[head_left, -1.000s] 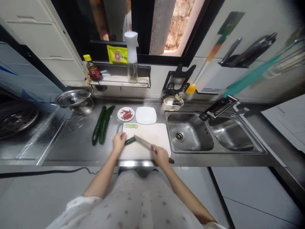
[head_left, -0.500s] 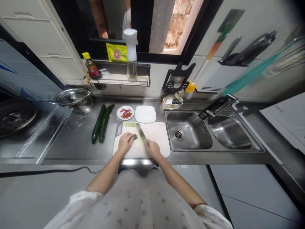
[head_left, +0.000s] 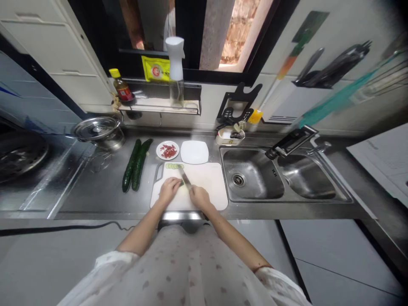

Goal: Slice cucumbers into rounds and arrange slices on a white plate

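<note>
A white cutting board [head_left: 210, 182] lies on the steel counter. My left hand [head_left: 168, 190] grips a small dark green cucumber piece [head_left: 182, 183] on it. In my right hand [head_left: 199, 198] is the handle of a knife [head_left: 185, 177], whose blade points up and left, right beside the piece. Several pale cucumber slices [head_left: 172, 166] lie in a row at the board's back left, near the blade's tip. Behind the board are a white plate of small red pieces [head_left: 168, 151] and a white square plate [head_left: 194, 152] with nothing on it.
Two whole cucumbers [head_left: 138, 165] lie left of the board. A lidded steel pot [head_left: 106, 134] stands farther left. On the right is a double sink [head_left: 255, 187] with a black faucet [head_left: 288, 144]. A shelf [head_left: 159, 106] behind holds bottles.
My right hand and the knife have moved left, bringing the blade up against the cucumber piece. My left hand has hardly moved.
</note>
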Motion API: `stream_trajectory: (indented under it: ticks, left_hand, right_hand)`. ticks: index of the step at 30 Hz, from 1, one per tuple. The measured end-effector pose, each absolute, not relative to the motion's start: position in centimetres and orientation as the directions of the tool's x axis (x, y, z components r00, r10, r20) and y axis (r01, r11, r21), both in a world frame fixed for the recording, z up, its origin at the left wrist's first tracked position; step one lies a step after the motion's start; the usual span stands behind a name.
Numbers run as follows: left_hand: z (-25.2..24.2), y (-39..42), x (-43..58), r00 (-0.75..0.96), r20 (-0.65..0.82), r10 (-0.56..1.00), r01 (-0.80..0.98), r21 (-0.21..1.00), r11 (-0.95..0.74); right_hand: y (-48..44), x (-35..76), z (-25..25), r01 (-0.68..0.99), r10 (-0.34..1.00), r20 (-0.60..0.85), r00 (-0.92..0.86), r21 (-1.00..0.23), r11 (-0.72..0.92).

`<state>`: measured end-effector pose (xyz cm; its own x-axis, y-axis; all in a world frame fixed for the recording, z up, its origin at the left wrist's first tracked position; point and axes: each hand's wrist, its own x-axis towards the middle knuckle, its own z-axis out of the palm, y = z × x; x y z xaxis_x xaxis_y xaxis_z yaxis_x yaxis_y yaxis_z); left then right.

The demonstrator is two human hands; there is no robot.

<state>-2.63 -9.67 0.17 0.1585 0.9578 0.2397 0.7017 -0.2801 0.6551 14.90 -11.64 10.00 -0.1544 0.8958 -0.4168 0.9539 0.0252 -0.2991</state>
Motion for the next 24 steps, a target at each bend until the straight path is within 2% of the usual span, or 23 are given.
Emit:
stream_trajectory:
  ticks: [5, 24]
  left_hand:
    - [-0.32, -9.72, -2.70, 0.168, 0.290, 0.942, 0.688, 0.650, -0.323]
    - [-0.37, -9.56, -2.71, 0.193, 0.297, 0.935, 0.703, 0.623, -0.343]
  right_hand:
    - [-11.66, 14.70, 9.89, 0.948, 0.892, -0.421, -0.161, -0.316, 0.022]
    - [-11.53, 13.92, 10.15, 0.955, 0.884, -0.437, -0.164, -0.293, 0.033]
